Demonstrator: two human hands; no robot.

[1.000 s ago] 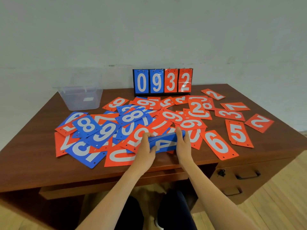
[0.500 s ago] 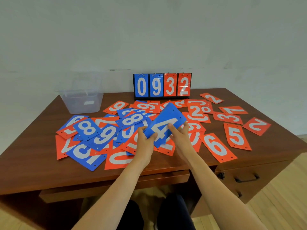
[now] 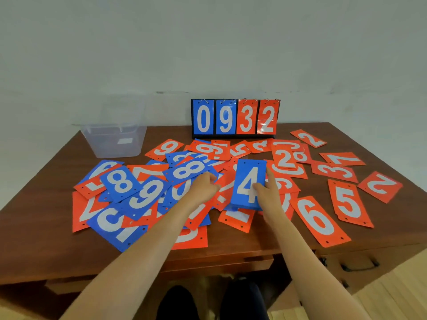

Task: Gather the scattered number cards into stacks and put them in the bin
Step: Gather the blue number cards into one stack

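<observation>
Plain pale wall behind, light wood plank floor at lower right. Dark reddish-brown wooden desk fills the view, with a black drawer handle on its right pedestal. Right hand grasps the blue rectangular card stack with a white 4 on top: thumb across the face, fingers wrapped behind the right edge, stack tilted up, lower edge down among loose cards. Left hand is just left of the stack and apart from it, fingers curled down onto the pile beside a blue card with a white 8; cannot tell whether it pinches a card. Scattered red and blue number cards lie in an overlapping heap left of and beyond the grip. Right of the grip the cards lie thinner: a red card with a white 6 just beside the right wrist, a red card with a white 5 further right. Straight beyond the grip, at the desk's back edge, an upright black flip scoreboard reads 0 9 in blue, 3 2 in red. Clear plastic rectangular bin stands upright far left and beyond the grip, at the back-left corner, well apart from the stack, with a white label on its side.
</observation>
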